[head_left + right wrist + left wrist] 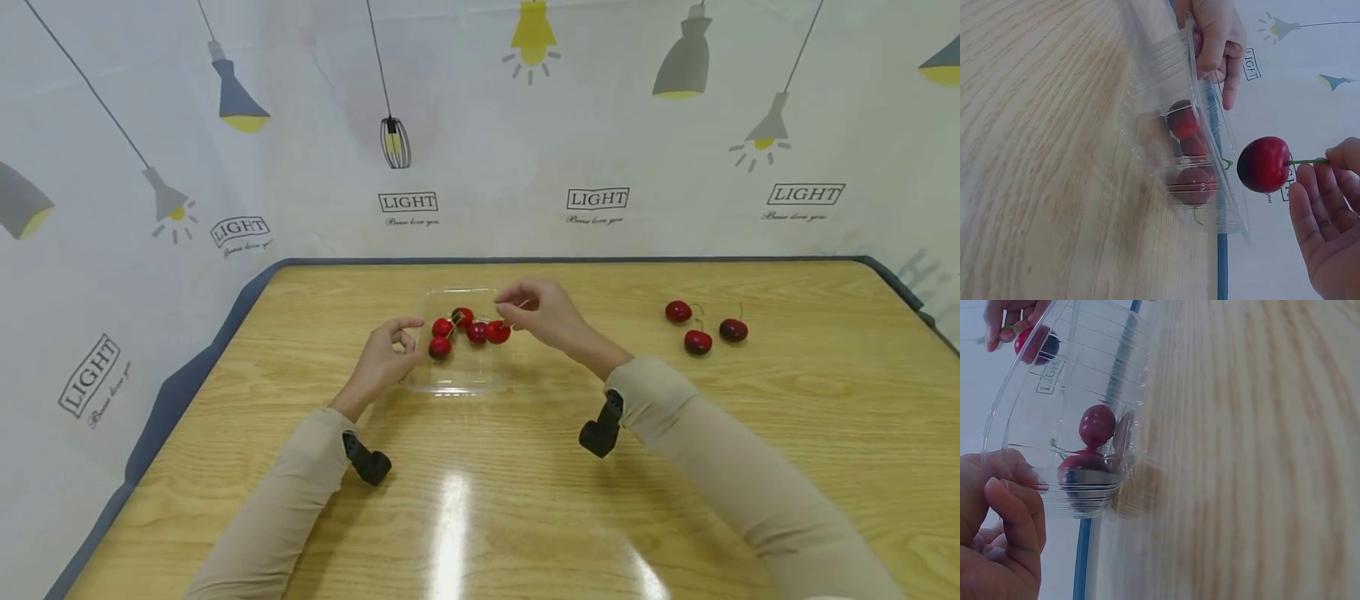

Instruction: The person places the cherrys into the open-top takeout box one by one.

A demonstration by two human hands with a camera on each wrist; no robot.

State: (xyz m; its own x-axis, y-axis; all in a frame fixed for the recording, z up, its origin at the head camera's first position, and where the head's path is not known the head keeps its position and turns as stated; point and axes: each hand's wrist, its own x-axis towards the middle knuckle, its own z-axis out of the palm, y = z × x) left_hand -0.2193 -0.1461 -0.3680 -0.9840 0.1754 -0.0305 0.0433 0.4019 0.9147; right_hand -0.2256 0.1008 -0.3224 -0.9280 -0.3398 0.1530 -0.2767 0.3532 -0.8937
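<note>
A clear plastic container [450,390] stands on the table with several red cherries [440,347] inside it. My left hand [378,358] holds the container's left rim, thumb and fingers on either side of the thin plastic in the left wrist view. Above the container's right side, my right hand [546,315] pinches the green stem of a dark red cherry [1264,164]. That cherry hangs clear of the rim in the right wrist view, its stem between thumb and fingertip.
To the right on the wooden table [787,433] lie three more stemmed cherries [698,342], close together. A white cloth printed with lamps [495,167] hangs behind the table's far edge.
</note>
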